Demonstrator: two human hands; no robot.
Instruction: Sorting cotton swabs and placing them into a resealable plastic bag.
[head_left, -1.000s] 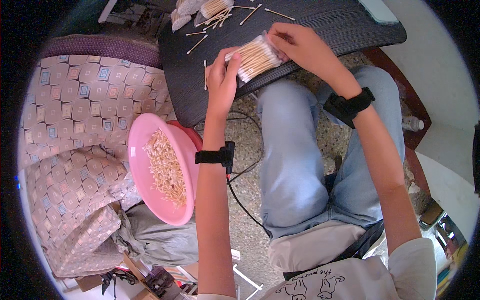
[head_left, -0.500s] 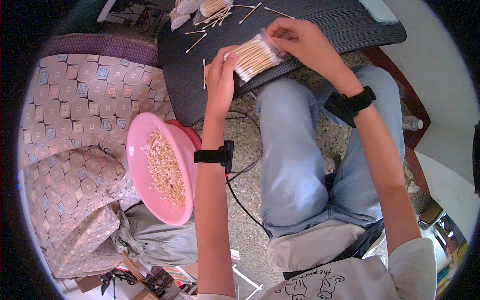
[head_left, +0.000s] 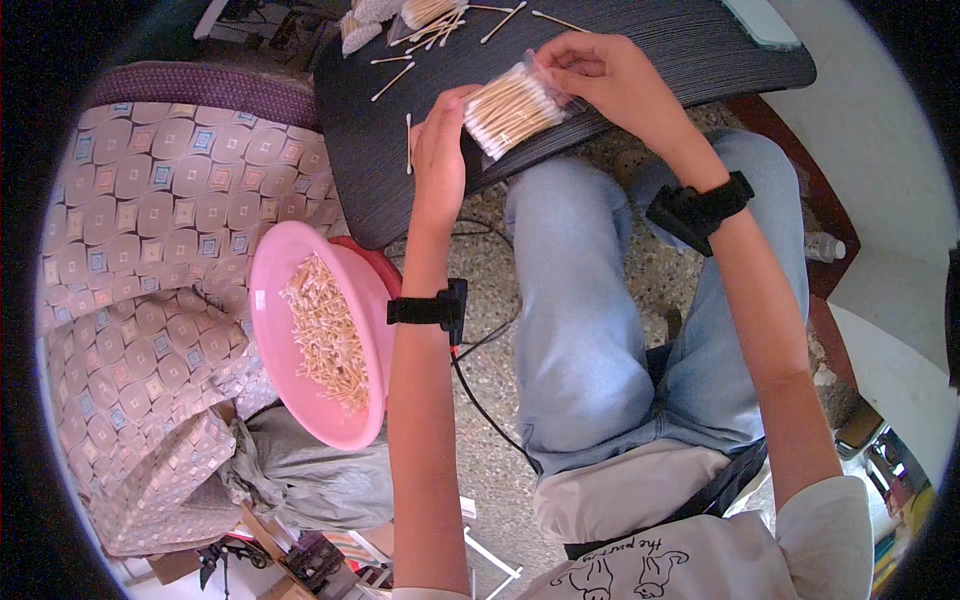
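Note:
A clear plastic bag of cotton swabs [head_left: 512, 112] lies tilted over the near edge of the black table, the swabs packed side by side. At its left end my left hand [head_left: 440, 145] is closed round the bag, some fingers hidden behind it. My right hand [head_left: 612, 80] pinches the loose plastic at the bag's right, upper end, with thumb and fingertips together. Several loose cotton swabs [head_left: 435, 38] are scattered on the tabletop beyond and left of my hands. More bagged swabs [head_left: 428, 12] sit at the far edge of the view.
A pink basin [head_left: 278, 375] full of loose swabs stands left of my left forearm, beside a patterned sofa [head_left: 180, 190]. The black table [head_left: 690, 75] has a pale flat object [head_left: 762, 22] at its far right. A black cable [head_left: 490, 402] runs over the speckled floor.
The bag has turned slightly and my left thumb has shifted off its front toward the edge. My right fingers have moved a little at the plastic end. The loose swabs stay put.

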